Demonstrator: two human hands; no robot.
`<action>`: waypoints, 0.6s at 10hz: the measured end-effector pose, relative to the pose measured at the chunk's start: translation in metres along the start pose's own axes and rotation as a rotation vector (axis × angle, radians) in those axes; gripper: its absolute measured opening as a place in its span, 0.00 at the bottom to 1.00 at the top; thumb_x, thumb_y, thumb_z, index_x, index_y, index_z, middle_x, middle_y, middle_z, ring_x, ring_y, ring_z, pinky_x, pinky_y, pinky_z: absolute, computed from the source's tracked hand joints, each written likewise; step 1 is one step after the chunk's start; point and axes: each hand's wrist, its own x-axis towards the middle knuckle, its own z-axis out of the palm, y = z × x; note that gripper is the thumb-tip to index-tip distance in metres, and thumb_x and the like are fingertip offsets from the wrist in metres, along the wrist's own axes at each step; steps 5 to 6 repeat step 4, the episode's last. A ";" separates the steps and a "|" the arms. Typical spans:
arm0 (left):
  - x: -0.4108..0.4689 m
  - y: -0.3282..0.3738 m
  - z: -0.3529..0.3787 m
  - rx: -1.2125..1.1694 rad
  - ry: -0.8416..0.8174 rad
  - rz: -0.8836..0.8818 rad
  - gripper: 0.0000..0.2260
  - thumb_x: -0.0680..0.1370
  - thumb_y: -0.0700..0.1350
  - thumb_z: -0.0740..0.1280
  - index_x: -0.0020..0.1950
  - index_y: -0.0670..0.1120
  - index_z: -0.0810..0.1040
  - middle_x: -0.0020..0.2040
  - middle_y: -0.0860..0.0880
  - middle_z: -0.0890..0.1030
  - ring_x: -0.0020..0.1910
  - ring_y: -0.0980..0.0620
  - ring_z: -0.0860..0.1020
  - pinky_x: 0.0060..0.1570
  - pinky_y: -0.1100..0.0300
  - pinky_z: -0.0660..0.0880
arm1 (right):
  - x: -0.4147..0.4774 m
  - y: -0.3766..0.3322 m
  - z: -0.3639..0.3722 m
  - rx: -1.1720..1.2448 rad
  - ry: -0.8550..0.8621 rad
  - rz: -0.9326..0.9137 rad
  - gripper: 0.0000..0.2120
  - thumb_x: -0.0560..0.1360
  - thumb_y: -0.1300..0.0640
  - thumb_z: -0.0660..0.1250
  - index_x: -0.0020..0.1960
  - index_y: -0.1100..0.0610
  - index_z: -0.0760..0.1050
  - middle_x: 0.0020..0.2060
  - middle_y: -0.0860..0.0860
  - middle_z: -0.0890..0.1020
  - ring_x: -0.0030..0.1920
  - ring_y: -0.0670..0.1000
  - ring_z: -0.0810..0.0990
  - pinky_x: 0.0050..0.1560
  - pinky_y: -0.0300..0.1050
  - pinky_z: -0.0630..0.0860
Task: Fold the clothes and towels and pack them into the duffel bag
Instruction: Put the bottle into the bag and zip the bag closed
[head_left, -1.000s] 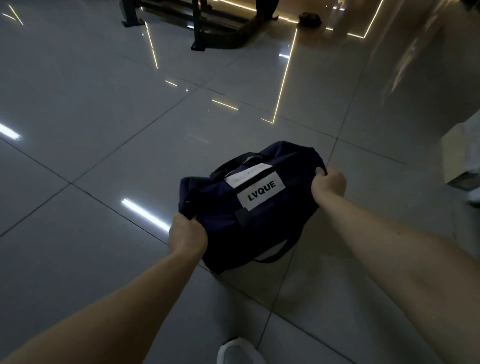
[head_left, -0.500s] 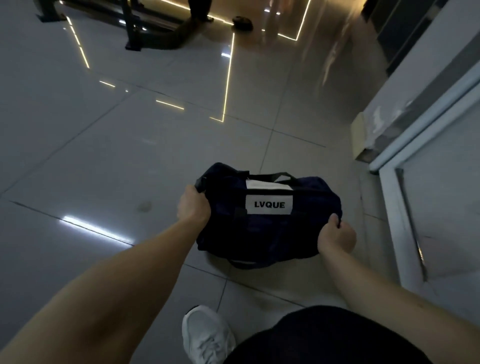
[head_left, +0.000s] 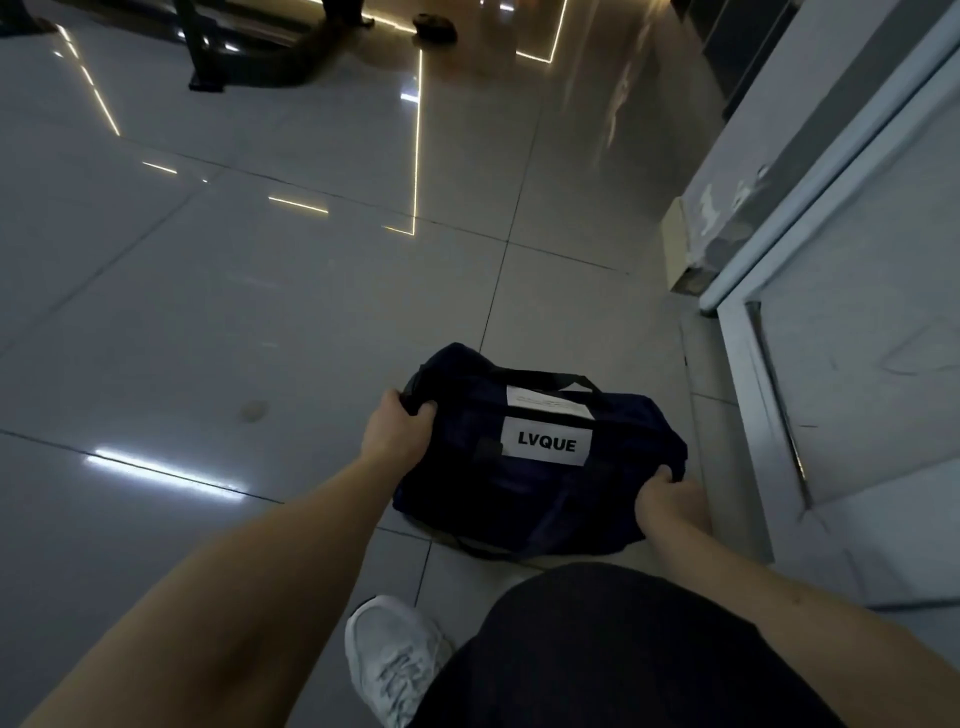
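Duffel bag (head_left: 540, 499): navy fabric, black strap handles, white patch reading LVQUE (head_left: 547, 444), a second white label (head_left: 549, 402) above it. We find it lying on the glossy tiled floor (head_left: 260, 312), just beside a white door frame (head_left: 748, 415) on the right. Our left hand (head_left: 396, 430) grips the bag's left end, fingers curled round the fabric; our right hand (head_left: 670, 496) pinches the right end in a closed fist. White sneaker (head_left: 395, 660) and a dark-clad knee (head_left: 623, 654) sit below the bag. Dark metal frame legs (head_left: 208, 57) stand far off, top left.
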 end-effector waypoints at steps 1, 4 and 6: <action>-0.003 -0.001 -0.004 0.050 -0.020 0.005 0.16 0.80 0.53 0.64 0.59 0.43 0.70 0.48 0.45 0.76 0.39 0.51 0.74 0.36 0.55 0.71 | -0.002 -0.015 0.004 -0.160 0.091 0.044 0.23 0.79 0.52 0.65 0.69 0.63 0.70 0.64 0.62 0.75 0.60 0.63 0.76 0.60 0.59 0.76; -0.006 0.017 -0.057 0.143 -0.102 0.129 0.11 0.79 0.45 0.63 0.39 0.43 0.69 0.34 0.43 0.70 0.32 0.47 0.69 0.35 0.58 0.63 | -0.073 -0.130 0.016 -0.265 -0.147 -0.442 0.05 0.76 0.60 0.66 0.50 0.61 0.78 0.47 0.55 0.80 0.45 0.55 0.78 0.40 0.44 0.77; -0.006 0.017 -0.057 0.143 -0.102 0.129 0.11 0.79 0.45 0.63 0.39 0.43 0.69 0.34 0.43 0.70 0.32 0.47 0.69 0.35 0.58 0.63 | -0.073 -0.130 0.016 -0.265 -0.147 -0.442 0.05 0.76 0.60 0.66 0.50 0.61 0.78 0.47 0.55 0.80 0.45 0.55 0.78 0.40 0.44 0.77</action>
